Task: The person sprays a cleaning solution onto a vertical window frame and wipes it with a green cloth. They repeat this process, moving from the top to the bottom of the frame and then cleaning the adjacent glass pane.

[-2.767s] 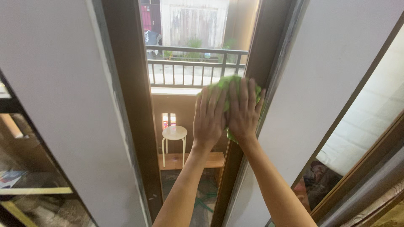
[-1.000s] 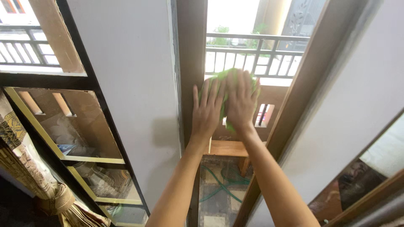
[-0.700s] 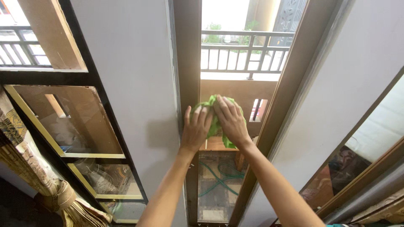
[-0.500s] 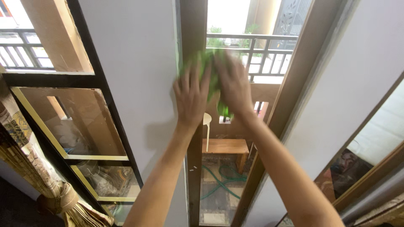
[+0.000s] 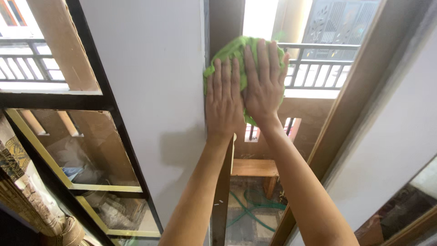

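A bright green cloth [image 5: 230, 51] is pressed flat against a tall narrow glass pane [image 5: 300, 132], close to its left brown frame post [image 5: 225, 23]. My left hand [image 5: 224, 100] lies flat on the cloth's lower left part, fingers straight and together. Beside it, my right hand [image 5: 263, 82] presses the cloth's right part with fingers spread upward. Both forearms rise from the bottom of the view. Most of the cloth is hidden under my hands.
White wall panels [image 5: 154, 77] flank the pane on both sides, with a brown frame post [image 5: 350, 100] on the right. Through the glass I see a balcony railing [image 5: 318, 68], a wooden bench [image 5: 255, 168] and a green hose [image 5: 250, 212]. A dark-framed window [image 5: 86, 100] and a curtain [image 5: 13, 159] stand at left.
Both hands and the cloth slid down the glass, then swept back up and toward the left frame post. They now sit higher than a second ago.
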